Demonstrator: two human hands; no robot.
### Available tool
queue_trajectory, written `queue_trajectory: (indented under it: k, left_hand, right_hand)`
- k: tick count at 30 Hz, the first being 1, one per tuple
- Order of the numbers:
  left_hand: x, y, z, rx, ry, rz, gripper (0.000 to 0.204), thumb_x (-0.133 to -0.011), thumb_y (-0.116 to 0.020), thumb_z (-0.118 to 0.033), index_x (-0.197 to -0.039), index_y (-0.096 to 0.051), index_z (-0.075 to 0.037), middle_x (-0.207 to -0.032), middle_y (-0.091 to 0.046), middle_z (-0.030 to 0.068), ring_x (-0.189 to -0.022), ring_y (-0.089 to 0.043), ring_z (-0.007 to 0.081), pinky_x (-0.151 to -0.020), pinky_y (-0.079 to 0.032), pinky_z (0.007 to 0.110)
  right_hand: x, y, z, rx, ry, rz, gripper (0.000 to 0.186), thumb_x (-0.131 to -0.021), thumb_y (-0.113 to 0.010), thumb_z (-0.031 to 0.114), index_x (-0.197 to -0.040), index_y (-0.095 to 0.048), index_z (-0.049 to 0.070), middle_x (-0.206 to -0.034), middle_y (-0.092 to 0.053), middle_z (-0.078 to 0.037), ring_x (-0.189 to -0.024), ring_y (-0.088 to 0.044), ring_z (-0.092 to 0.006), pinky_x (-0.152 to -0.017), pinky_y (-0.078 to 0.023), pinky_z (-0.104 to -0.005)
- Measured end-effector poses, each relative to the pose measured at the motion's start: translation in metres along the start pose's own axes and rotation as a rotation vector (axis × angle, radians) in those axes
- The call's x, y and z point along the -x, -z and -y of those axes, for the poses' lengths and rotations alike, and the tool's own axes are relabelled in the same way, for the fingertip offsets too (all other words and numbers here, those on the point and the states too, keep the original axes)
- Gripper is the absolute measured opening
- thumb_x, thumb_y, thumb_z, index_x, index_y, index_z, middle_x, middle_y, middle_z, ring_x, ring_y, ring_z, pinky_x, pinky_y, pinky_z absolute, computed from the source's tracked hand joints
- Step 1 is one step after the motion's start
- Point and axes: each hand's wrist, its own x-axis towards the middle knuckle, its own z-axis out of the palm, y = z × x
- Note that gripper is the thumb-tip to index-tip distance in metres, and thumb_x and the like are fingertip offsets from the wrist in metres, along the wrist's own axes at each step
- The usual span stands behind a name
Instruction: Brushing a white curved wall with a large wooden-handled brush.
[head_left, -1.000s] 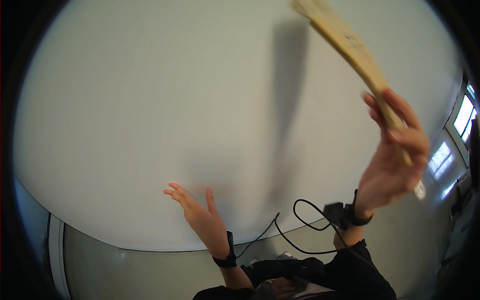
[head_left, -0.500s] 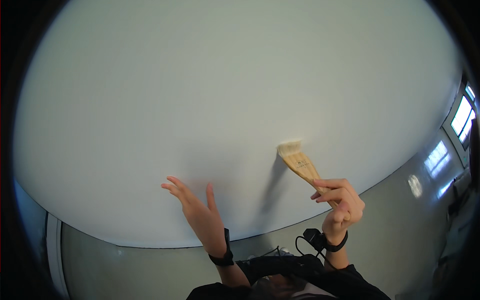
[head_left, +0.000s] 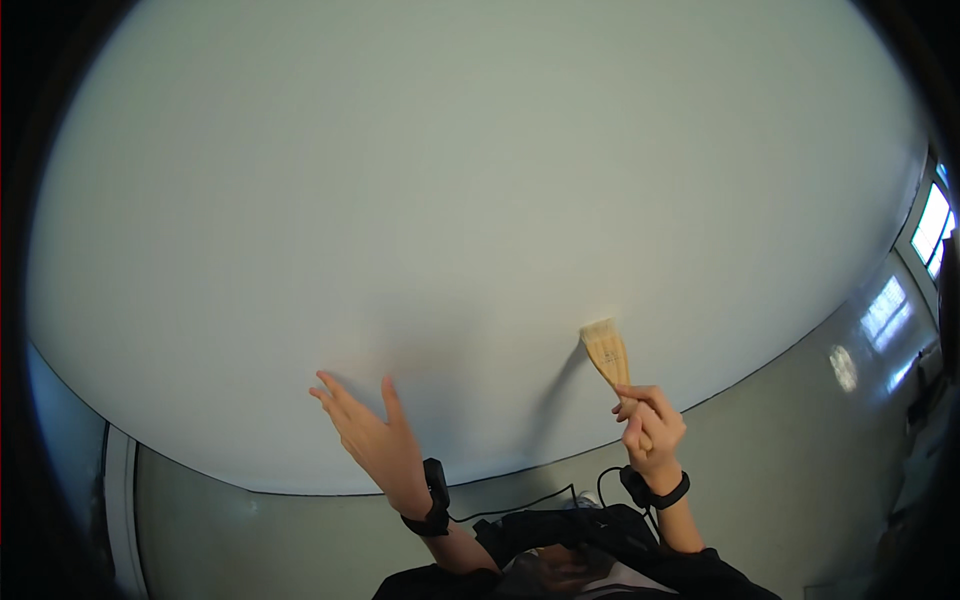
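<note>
My right hand (head_left: 655, 430) grips the wooden handle of a wide flat brush (head_left: 608, 360). Its pale bristles point up and rest against, or very near, the white wall (head_left: 480, 180); the brush casts a shadow down to its left. To the left, my left hand (head_left: 375, 440) is held up before the wall with its fingers stretched and the thumb apart, holding nothing. Whether its fingertips touch the wall I cannot tell. Both wrists wear black bands with small dark boxes.
A smooth grey floor (head_left: 760, 460) runs along the wall's bottom edge. At the right stands a bright window (head_left: 932, 230), reflected on the floor. A pale door frame or post (head_left: 122, 500) rises at the lower left. Thin black cables (head_left: 530, 502) hang near my wrists.
The brush has moved down and slightly right along the wall, and my right hand has come down and left with it. My left hand has shifted a little left and down.
</note>
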Motion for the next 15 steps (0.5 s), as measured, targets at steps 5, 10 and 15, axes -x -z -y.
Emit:
queue_trajectory:
  k: [5,10,15]
  left_hand:
    - [0.005,0.001,0.026,0.006,0.081,0.129,0.088,-0.102,-0.060,-0.047,-0.167,-0.012,-0.012,-0.170,-0.012,0.0266,-0.155,-0.023,0.0430,-0.122,-0.027,0.051]
    - [0.004,-0.010,0.042,0.146,-0.035,0.136,0.088,-0.104,-0.060,-0.039,-0.167,-0.004,-0.012,-0.169,-0.005,0.0298,-0.156,-0.014,0.0443,-0.122,-0.028,0.050]
    - [0.004,-0.012,0.041,0.161,-0.051,0.131,0.087,-0.106,-0.060,-0.034,-0.166,-0.002,-0.011,-0.168,-0.004,0.0324,-0.156,-0.012,0.0450,-0.120,-0.032,0.049]
  right_hand:
    - [-0.008,0.028,0.028,0.181,-0.143,0.029,0.007,-0.083,-0.074,-0.004,-0.080,-0.068,-0.001,-0.091,-0.070,-0.007,-0.055,-0.057,-0.0150,-0.050,-0.043,-0.0300]
    - [-0.064,0.032,0.068,-0.103,0.072,-0.219,0.016,-0.094,-0.073,0.008,-0.088,-0.067,-0.005,-0.115,-0.064,-0.021,-0.076,-0.072,-0.0261,-0.064,-0.059,-0.0336]
    - [-0.144,0.025,0.076,-0.132,0.433,-0.253,0.024,-0.090,-0.077,0.016,-0.097,-0.071,-0.006,-0.125,-0.062,-0.026,-0.097,-0.073,-0.0355,-0.081,-0.064,-0.0408]
